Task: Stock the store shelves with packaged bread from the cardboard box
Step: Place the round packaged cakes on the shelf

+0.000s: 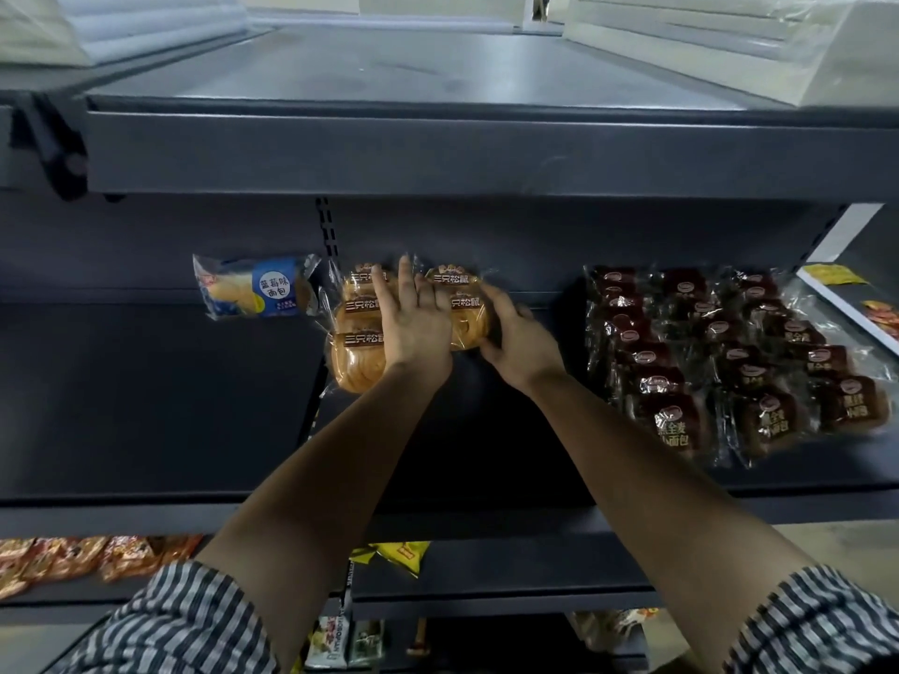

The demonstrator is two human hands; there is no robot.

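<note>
Left hand (pixel 416 328): fingers (pixel 404 284) flat on bread packs (pixel 360 355)
Right hand (pixel 523 345): curled round pack end
Shelf (pixel 146 406): packs to be squared rearward

The dark grey shelf (pixel 160 396) carries a blue-wrapped bread packet (pixel 258 287) at back left, golden bread packs (pixel 357 367) in clear wrap just beside it, and a cluster of dark brown bread packs (pixel 729 362) well apart at the right. The lower shelf (pixel 511 566) holds orange snack packets (pixel 92 557) and a yellow packet (pixel 401 557).
</note>
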